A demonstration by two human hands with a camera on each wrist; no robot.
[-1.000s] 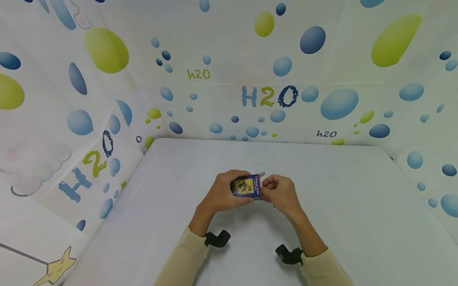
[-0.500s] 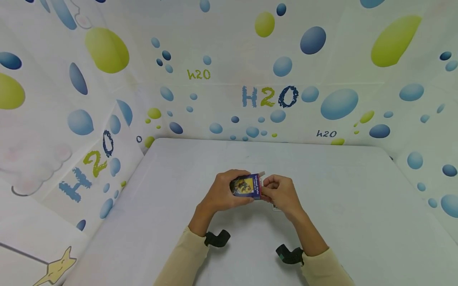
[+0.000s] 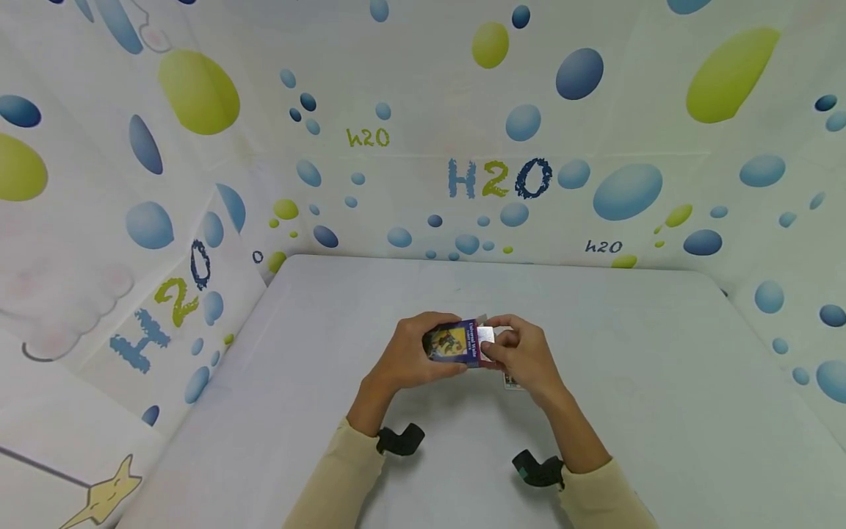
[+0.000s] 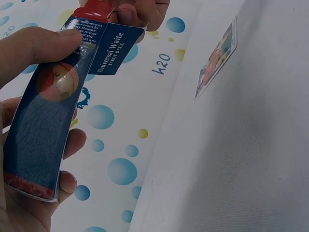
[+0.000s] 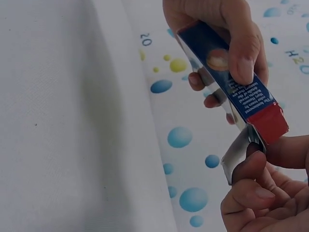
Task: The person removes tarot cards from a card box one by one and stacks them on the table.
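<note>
My left hand [image 3: 416,351] holds a dark blue tarot card box [image 3: 451,344] above the table, its fingers and thumb wrapped around the sides. The box's printed front faces up in the head view; its open end points right. At that end my right hand [image 3: 525,356] pinches the end flap [image 5: 239,152] between thumb and fingers. The flap's pale inside shows in the head view, and its lettered outside in the left wrist view. A red side flap [image 5: 270,123] sticks out beside it. The inside of the box is hidden.
A tarot card [image 4: 217,58] lies on the white table [image 3: 330,308], partly covered by my right hand in the head view. Walls of patterned sheet [image 3: 423,88] stand behind and at the sides. Each wrist wears a black camera mount [image 3: 402,439].
The end flap has swung outward, so its pale inside now shows. My right thumb and fingers have shifted slightly upward and apart around it. The left hand keeps its hold, nearly still.
</note>
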